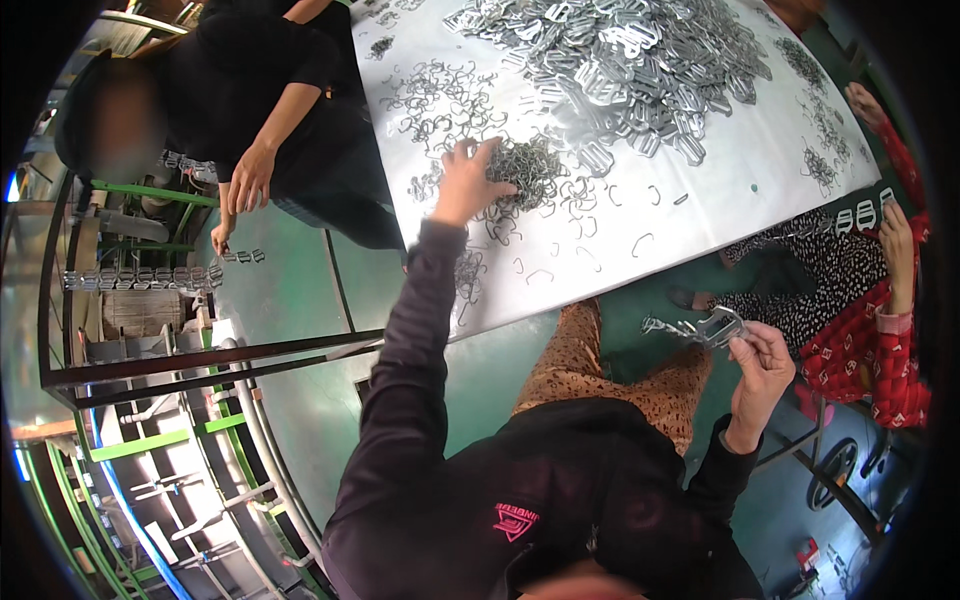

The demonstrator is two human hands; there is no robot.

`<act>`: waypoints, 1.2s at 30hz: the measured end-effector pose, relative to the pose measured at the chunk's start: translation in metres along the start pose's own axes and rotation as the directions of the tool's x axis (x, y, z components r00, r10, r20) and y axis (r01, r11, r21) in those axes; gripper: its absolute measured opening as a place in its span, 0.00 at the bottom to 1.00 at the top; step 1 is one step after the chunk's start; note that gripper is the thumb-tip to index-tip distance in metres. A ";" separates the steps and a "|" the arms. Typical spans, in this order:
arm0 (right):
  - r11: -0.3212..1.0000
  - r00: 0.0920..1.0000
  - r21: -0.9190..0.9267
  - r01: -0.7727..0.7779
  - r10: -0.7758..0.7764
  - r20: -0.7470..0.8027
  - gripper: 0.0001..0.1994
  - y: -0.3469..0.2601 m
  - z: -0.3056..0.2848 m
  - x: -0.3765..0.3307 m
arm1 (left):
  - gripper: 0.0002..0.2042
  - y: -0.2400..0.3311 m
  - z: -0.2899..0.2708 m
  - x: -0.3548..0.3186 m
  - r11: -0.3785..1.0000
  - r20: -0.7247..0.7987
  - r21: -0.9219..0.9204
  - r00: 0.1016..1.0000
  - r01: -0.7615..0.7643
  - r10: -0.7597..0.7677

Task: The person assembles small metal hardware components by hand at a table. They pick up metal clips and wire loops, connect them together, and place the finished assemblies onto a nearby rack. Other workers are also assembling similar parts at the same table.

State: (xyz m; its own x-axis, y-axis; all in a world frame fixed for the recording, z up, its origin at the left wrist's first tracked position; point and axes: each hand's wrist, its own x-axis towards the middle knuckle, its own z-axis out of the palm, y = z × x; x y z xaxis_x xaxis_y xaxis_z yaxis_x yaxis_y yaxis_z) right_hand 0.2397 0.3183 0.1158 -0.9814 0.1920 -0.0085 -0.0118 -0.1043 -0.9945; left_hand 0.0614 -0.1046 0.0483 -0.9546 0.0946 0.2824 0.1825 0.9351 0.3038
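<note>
My left hand [468, 185] is over the white-topped table [600, 245], its fingers spread at the edge of a dense heap of small bent wire hooks [530, 172]. Thumb and fingers are apart, and no piece shows lifted between them. My right hand [762, 372] is beyond the table's near edge, low on the right. Its thumb and fingers pinch the end of a short chain of flat silver metal buckles [715, 328], which trails away to the left. How the links join is too small to tell.
A big pile of silver slotted buckles [640, 70] covers the table's far middle. Loose wire hooks [440, 95] are scattered to its left. A co-worker's hand [256, 172] is at the left near a metal frame [200, 360]; another person's hand [897, 240] holds linked buckles at the right.
</note>
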 end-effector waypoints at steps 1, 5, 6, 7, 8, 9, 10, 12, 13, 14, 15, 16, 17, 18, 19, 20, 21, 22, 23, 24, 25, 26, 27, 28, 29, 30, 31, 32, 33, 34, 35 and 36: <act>1.000 1.000 0.003 0.001 -0.001 -0.005 0.12 -0.001 -0.001 0.002 | 0.39 -0.004 0.002 0.010 0.999 0.186 0.014 0.981 0.051 -0.052; 1.000 1.000 0.020 0.008 -0.008 -0.008 0.12 -0.003 0.000 0.007 | 0.28 -0.014 0.007 0.043 0.993 0.401 -0.102 0.916 0.062 -0.016; 1.000 1.000 0.025 0.008 -0.008 -0.013 0.12 -0.003 0.000 0.008 | 0.21 -0.016 0.007 0.047 0.988 0.303 -0.139 0.953 0.060 -0.015; 0.999 1.000 0.028 0.016 -0.016 -0.010 0.12 -0.004 0.000 0.008 | 0.19 -0.019 0.004 0.052 0.970 0.295 -0.224 0.955 0.093 -0.023; 0.999 1.000 0.034 0.024 -0.024 -0.007 0.12 -0.005 0.000 0.007 | 0.17 -0.022 0.000 0.057 0.949 0.285 -0.277 0.956 0.151 -0.070; 0.999 0.999 0.040 0.032 -0.032 -0.003 0.12 -0.006 -0.001 0.006 | 0.16 -0.025 -0.004 0.060 0.958 0.198 -0.259 0.977 0.124 -0.073; 0.999 1.000 0.042 0.031 -0.030 -0.007 0.12 -0.007 -0.001 0.005 | 0.16 -0.026 -0.009 0.062 0.959 0.169 -0.252 0.982 0.128 -0.087; 0.997 0.999 0.059 0.046 -0.045 -0.010 0.11 -0.009 -0.002 0.002 | 0.17 -0.027 -0.019 0.068 0.968 0.058 -0.238 0.996 0.083 -0.071; 0.997 0.999 0.057 0.044 -0.043 -0.007 0.11 -0.010 -0.002 0.001 | 0.16 -0.024 -0.022 0.068 0.981 0.046 -0.189 0.998 0.038 -0.030; 0.997 0.999 0.065 0.050 -0.050 -0.003 0.11 -0.010 -0.002 0.001 | 0.16 -0.020 -0.023 0.068 0.993 0.120 -0.103 0.992 0.051 -0.039; 0.996 0.998 0.071 0.058 -0.058 -0.001 0.11 -0.010 -0.002 0.000 | 0.16 -0.013 -0.022 0.066 0.999 0.174 -0.017 0.984 0.045 -0.041; 0.996 0.998 0.073 0.060 -0.060 -0.001 0.11 -0.010 -0.002 -0.001 | 0.15 -0.006 -0.018 0.065 0.995 0.236 0.078 0.969 0.054 -0.071; 0.995 0.998 0.074 0.060 -0.059 -0.004 0.10 -0.010 -0.001 -0.001 | 0.13 0.003 -0.011 0.059 0.985 0.113 0.171 0.992 0.030 -0.049; 0.996 0.999 0.074 0.042 -0.040 -0.021 0.10 -0.010 0.000 -0.001 | 0.10 0.016 0.001 0.051 0.976 -0.101 0.216 0.995 -0.005 0.028; 0.996 0.999 0.078 0.050 -0.048 -0.026 0.10 -0.010 0.001 -0.001 | 0.08 0.023 0.009 0.053 0.987 -0.090 0.118 0.989 -0.109 0.120; 0.995 0.998 0.080 0.060 -0.058 -0.027 0.10 -0.010 0.002 -0.002 | 0.06 0.030 0.017 0.053 0.979 -0.073 0.020 0.976 -0.203 0.204; 0.995 0.998 0.080 0.058 -0.056 -0.030 0.10 -0.010 0.004 -0.001 | 0.05 0.038 0.027 0.054 0.989 0.035 -0.019 0.989 -0.144 0.145; 0.995 0.998 0.078 0.055 -0.054 -0.023 0.10 -0.010 0.006 -0.001 | 0.05 0.045 0.037 0.055 0.992 0.077 -0.066 0.990 -0.112 0.117; 0.996 0.998 0.070 0.048 -0.045 -0.042 0.10 -0.010 0.008 0.000 | 0.04 0.049 0.046 0.055 0.987 0.040 -0.031 0.986 -0.160 0.161; 0.997 0.998 0.061 0.046 -0.043 -0.045 0.11 -0.010 0.009 -0.001 | 0.06 0.051 0.051 0.057 0.982 0.081 0.046 0.981 -0.182 0.178; 0.998 0.998 0.053 0.042 -0.040 -0.039 0.11 -0.010 0.011 0.000 | 0.05 0.054 0.058 0.058 0.978 0.151 0.120 0.977 -0.170 0.151; 0.997 0.999 0.055 0.048 -0.047 -0.026 0.11 -0.010 0.013 0.001 | 0.05 0.054 0.062 0.058 0.950 0.201 0.185 0.956 -0.252 0.214; 0.997 0.998 0.058 0.053 -0.052 -0.019 0.11 -0.010 0.013 0.002 | 0.04 0.055 0.067 0.055 0.951 0.149 0.179 0.962 -0.253 0.228; 0.996 0.998 0.062 0.058 -0.056 -0.024 0.11 -0.010 0.013 0.003 | 0.04 0.054 0.069 0.053 0.935 0.113 0.154 0.946 -0.319 0.304; 0.994 0.997 0.085 0.071 -0.069 -0.024 0.11 -0.009 0.014 0.004 | 0.05 0.053 0.071 0.051 0.918 0.119 0.209 0.940 -0.337 0.319; 0.995 0.998 0.072 0.065 -0.064 -0.015 0.10 -0.008 0.013 0.004 | 0.07 0.053 0.073 0.047 0.896 0.153 0.265 0.933 -0.357 0.326; 0.995 0.998 0.070 0.067 -0.067 -0.004 0.10 -0.007 0.013 0.004 | 0.08 0.051 0.073 0.043 0.927 0.102 0.218 0.952 -0.305 0.289; 0.995 0.998 0.069 0.068 -0.068 -0.008 0.10 -0.007 0.012 0.004 | 0.08 0.050 0.073 0.039 0.951 0.041 0.170 0.966 -0.259 0.256; 0.997 0.999 0.060 0.049 -0.048 -0.016 0.10 -0.006 0.012 0.003 | 0.09 0.050 0.071 0.034 0.962 -0.063 0.113 0.965 -0.247 0.255; 0.997 0.999 0.069 0.046 -0.047 0.012 0.10 -0.006 0.012 0.003 | 0.09 0.051 0.068 0.030 0.986 -0.064 0.036 0.985 -0.160 0.162; 0.997 0.999 0.073 0.041 -0.042 0.014 0.10 -0.006 0.013 0.002 | 0.09 0.053 0.063 0.026 0.992 -0.113 -0.049 0.988 -0.113 0.107; 0.996 0.999 0.075 0.039 -0.040 0.009 0.10 -0.006 0.014 0.001 | 0.09 0.056 0.057 0.024 0.988 -0.182 -0.135 0.982 -0.080 0.055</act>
State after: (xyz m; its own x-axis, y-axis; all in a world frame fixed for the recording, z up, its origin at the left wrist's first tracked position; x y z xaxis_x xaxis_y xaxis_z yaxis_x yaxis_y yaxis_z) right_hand 0.2358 0.3056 0.1235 -0.9819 0.1868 0.0325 -0.0649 -0.1700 -0.9833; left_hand 0.0354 -0.0305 0.0200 -0.8842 0.0820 0.4598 0.2886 0.8700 0.3998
